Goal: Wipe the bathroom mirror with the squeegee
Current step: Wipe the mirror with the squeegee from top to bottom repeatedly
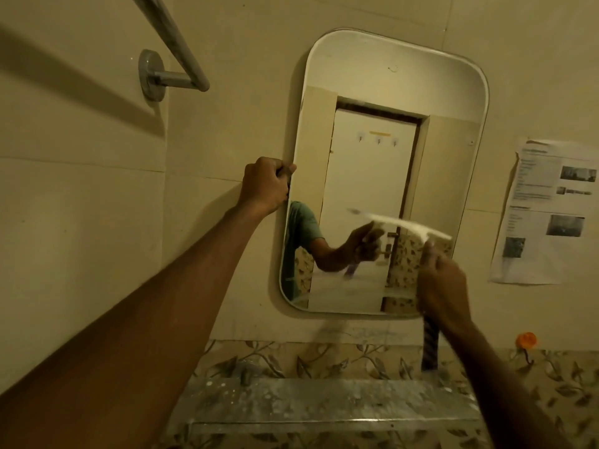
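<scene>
1. Head view shows us facing a rounded-corner mirror [382,92] fixed to a beige tiled wall, well lit enough to read its reflection of a pale door.
2. Our left hand [264,184] is curled tight around the mirror's left edge, about halfway up, with the fingertips wrapped over the rim.
3. Our right hand [442,283] is clamped on the handle of the squeegee [402,223], low at the right side of the glass.
4. We see the squeegee's white blade lying against the mirror's lower right part, tilted so its left end sits higher than its right; it is blurred.
5. A dark ridged length of the handle sticks out below our right hand, past the mirror's bottom edge.
6. In the glass we see the reflected arm and hand just left of the blade, plus a green sleeve near the left rim.
7. To the far left, a metal towel rail [171,43] stands out from the wall on a round mount.
8. Right of the mirror, a printed paper sheet [547,212] with small photos is stuck to the wall.
9. Below, a speckled grey shelf [308,403] runs under a band of leaf-pattern tiles, and a small orange hook [525,340] sits on the wall at the right.
</scene>
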